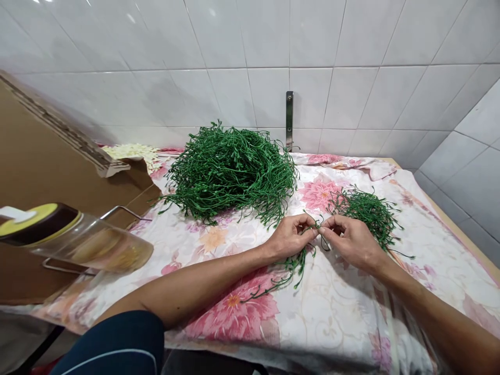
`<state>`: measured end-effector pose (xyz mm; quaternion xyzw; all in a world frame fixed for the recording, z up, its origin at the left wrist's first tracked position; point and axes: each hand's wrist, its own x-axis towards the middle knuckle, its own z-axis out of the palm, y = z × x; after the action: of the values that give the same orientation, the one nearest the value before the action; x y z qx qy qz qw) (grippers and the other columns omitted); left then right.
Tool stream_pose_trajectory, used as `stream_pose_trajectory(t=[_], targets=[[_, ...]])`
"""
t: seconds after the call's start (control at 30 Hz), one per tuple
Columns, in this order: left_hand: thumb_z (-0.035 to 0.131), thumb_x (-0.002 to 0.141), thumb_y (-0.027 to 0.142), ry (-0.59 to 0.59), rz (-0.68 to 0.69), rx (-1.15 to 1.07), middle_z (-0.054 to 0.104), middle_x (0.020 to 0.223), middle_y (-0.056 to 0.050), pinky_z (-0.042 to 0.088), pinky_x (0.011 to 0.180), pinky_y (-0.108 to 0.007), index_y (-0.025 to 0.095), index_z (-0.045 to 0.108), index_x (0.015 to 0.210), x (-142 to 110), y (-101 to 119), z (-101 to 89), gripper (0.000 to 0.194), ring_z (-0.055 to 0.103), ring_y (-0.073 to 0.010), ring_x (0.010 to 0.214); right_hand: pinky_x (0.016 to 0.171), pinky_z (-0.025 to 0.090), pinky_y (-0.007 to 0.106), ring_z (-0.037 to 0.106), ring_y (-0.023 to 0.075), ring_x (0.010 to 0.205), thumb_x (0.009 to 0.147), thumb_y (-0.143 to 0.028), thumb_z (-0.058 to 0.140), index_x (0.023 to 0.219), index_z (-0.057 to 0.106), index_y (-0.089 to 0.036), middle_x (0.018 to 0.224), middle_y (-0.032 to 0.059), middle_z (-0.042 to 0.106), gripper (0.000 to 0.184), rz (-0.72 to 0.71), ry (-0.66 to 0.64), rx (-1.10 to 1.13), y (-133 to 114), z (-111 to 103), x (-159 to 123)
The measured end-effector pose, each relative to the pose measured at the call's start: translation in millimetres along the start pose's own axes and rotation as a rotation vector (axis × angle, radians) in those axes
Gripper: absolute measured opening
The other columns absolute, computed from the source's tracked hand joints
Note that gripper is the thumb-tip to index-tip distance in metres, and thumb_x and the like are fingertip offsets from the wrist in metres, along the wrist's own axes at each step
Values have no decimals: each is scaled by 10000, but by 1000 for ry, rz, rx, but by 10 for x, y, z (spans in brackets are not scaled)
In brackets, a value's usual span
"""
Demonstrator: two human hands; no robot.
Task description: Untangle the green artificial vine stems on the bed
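From my remote seat I have one head view, looking down on a table covered in a floral cloth (pixel 336 307). My left hand (pixel 291 237) and right hand (pixel 351 242) meet near the middle, both closed in a fingertip pinch on a green strand (pixel 312 228), with the fingertips almost touching. The strand's loose end trails from below the left hand down across the cloth toward the lower left. The fingers hide the exact grip, and I cannot tell whether the strand is plastic or living. Just past the right hand lies a small heap (pixel 367 213) of the same green stems, its ends touching the right wrist area. Farther back sits a big heap (pixel 230 172), well beside the hands and against the tiled wall (pixel 234 52), which carries a metal bracket (pixel 289 120). To the left, a sheet of cardboard (pixel 39 156) stands tilted and blocks that side, partly screening a patch of white flowers (pixel 130 152). In front of it, a glass jar (pixel 94 245) with a yellow-and-brown lid lies tilted in a wire frame, blurred and cut off by the left edge. A dark sleeve (pixel 113 346) cuts into the bottom edge.
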<state>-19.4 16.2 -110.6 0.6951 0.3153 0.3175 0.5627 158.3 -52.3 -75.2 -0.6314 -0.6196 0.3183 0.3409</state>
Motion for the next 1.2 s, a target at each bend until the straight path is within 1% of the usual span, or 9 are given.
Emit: stream_pose_trajectory(t=[0.17,0.27,0.4,0.5,0.6,0.77,0.9,1.1,1.2], targets=[[659,773,261,-73,26,11,546,687,24,347,585,-214,136,623,780,-3,4,-17,130,444,-84,609,400,381,208,483,96,445,838,-338,620,782,666,-164,609,-23,576,189,37,-135,92,6,-52,22],[660,724,226,-65,-17,-70,559,698,18,347,582,-219,133,616,772,16,-23,-11,113,454,-84,606,356,341,193,449,89,414,840,-350,625,781,645,-167,566,-45,513,194,62,-174,139,43,-53,40],[685,693,227,-18,-58,-144,569,700,15,346,575,-214,129,616,779,49,-54,9,148,460,-80,602,353,341,186,451,88,415,873,-375,597,772,621,-174,557,-51,480,226,43,-174,147,69,-36,62],[702,679,214,4,-78,-144,572,684,23,350,567,-207,133,621,782,65,-64,19,154,462,-75,586,366,348,187,473,94,441,877,-375,592,785,640,-166,583,-33,510,234,22,-153,126,49,-37,71],[707,697,220,-13,-102,-118,597,673,17,381,571,-209,134,638,802,64,-56,20,152,509,-87,587,397,382,203,503,104,465,870,-370,596,807,668,-158,630,-5,583,233,8,-118,89,28,-54,72],[723,769,356,-80,-144,-172,625,720,-12,466,603,-234,123,664,830,38,-23,16,249,571,-115,625,466,418,233,554,127,515,873,-358,582,831,703,-170,705,18,677,227,-62,-62,-55,46,-91,62],[746,766,414,-89,-129,-163,589,696,2,488,599,-239,126,644,795,31,-11,18,307,553,-109,610,492,426,232,590,138,568,889,-324,567,840,706,-179,747,33,705,206,-137,-15,-164,55,-99,49],[769,730,383,-104,-125,-172,539,666,18,447,570,-215,133,622,745,31,23,-4,291,519,-96,601,453,417,231,572,139,539,885,-345,577,830,701,-178,696,21,670,215,-67,-66,-67,12,-84,38],[792,726,430,-129,-142,-221,530,661,19,442,577,-223,134,610,741,37,17,-25,347,503,-96,601,470,428,241,566,144,544,890,-371,575,849,704,-175,687,18,659,238,-51,-62,-14,8,-71,42]])
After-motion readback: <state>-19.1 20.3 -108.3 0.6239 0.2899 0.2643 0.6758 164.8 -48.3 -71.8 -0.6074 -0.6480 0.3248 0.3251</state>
